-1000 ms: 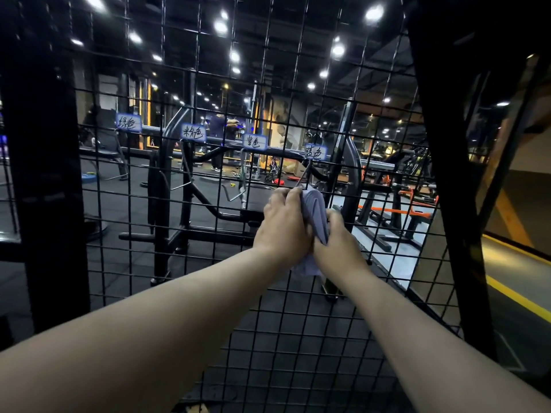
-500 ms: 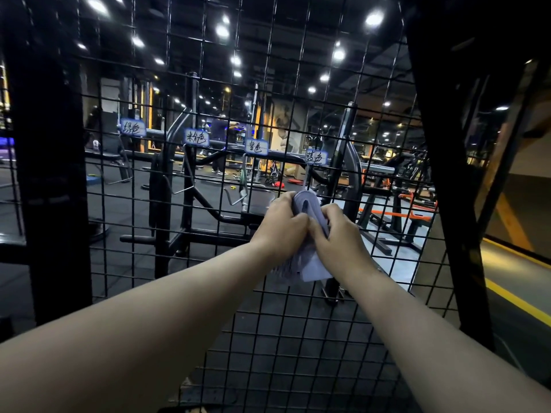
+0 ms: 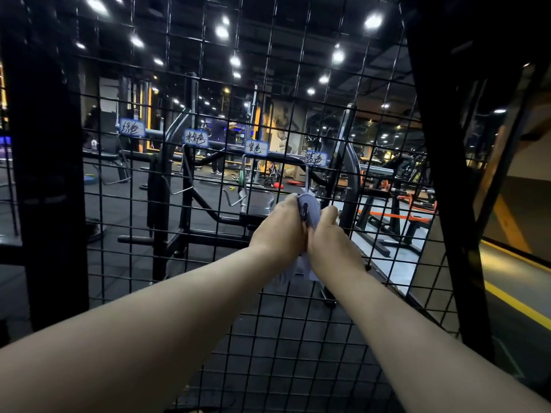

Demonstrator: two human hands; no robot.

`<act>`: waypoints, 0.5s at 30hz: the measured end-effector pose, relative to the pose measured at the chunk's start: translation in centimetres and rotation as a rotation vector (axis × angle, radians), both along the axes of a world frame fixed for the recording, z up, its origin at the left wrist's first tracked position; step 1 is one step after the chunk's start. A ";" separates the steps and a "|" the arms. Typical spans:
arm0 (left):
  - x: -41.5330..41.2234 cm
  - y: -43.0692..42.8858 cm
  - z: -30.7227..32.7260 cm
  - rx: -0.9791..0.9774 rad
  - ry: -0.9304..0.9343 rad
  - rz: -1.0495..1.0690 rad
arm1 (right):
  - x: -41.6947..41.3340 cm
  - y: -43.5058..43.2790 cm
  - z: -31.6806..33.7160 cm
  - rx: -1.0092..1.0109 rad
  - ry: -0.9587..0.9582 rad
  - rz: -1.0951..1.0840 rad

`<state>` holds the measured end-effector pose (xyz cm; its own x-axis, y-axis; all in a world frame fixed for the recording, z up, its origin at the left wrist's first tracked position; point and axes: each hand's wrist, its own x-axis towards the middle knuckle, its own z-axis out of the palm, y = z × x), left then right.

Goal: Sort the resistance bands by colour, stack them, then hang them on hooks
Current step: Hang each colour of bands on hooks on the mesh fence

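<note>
A thick black post stands at the far left of the wire mesh panel, and a row of small handwritten Chinese labels runs along the mesh. The green label comes first. Next is the pink label, with a first hook sticking out of the grid below it, and then the purple label, with a second hook under it. Just right of that, the person's left hand reaches up to the mesh, its fingers curled tight over a bundle of pale bluish resistance bands. The top of the bundle sits directly beneath the blue label, where a thin wire stem comes down to meet it. I cannot tell whether the bands are looped over it, since the hands cover the spot. The loose tails of the bands hang down between the two wrists. The right hand presses against the left, its fingers wrapped round the same bundle from the other side. Further right a second black post frames the panel, and beyond it a yellow line crosses the floor
</note>
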<state>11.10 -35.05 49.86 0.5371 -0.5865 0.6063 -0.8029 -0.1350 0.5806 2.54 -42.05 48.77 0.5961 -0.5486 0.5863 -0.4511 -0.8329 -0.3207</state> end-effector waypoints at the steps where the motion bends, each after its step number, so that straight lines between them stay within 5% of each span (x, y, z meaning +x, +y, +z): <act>1: 0.0 0.0 0.0 -0.002 0.012 -0.004 | 0.0 0.0 0.0 0.041 -0.009 0.011; 15: 0.6 -0.1 -2.0 -0.030 0.085 -0.086 | 0.0 -0.6 -0.8 0.217 0.034 0.164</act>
<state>11.69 -35.11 47.87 0.5356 -0.6150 0.5788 -0.7585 -0.0489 0.6499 2.52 -42.62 48.00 0.7045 -0.5538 0.4439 -0.3297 -0.8092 -0.4863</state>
